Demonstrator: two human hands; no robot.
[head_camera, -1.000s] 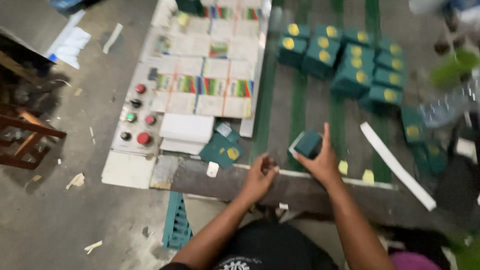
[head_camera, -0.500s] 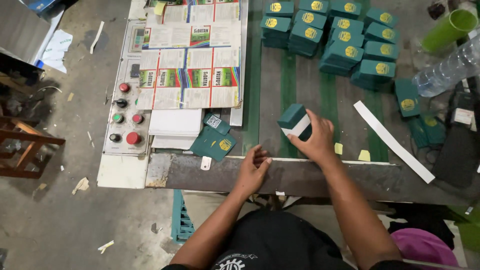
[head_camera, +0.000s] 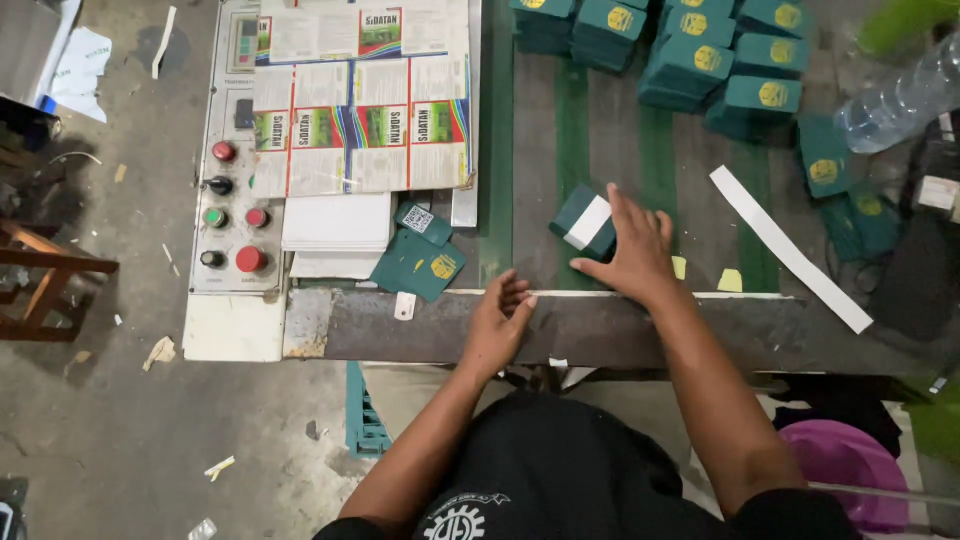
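Head view | my right hand (head_camera: 632, 252) rests fingers spread on a dark green bundle with a white band (head_camera: 584, 222), pressing, not clasping, on the belt table (head_camera: 600, 140) | left hand (head_camera: 498, 322) loose, empty at the metal edge (head_camera: 560, 325) | I judge: keep the stack square.

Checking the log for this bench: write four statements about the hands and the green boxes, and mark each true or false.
1. The right hand rests on a dark green box with a white band. True.
2. The left hand holds a plastic bottle. False: it holds nothing and lies on the table edge; the bottle lies far right.
3. Stacked green boxes sit at the table's far side. True.
4. The control panel has only green buttons. False: red ones show too.
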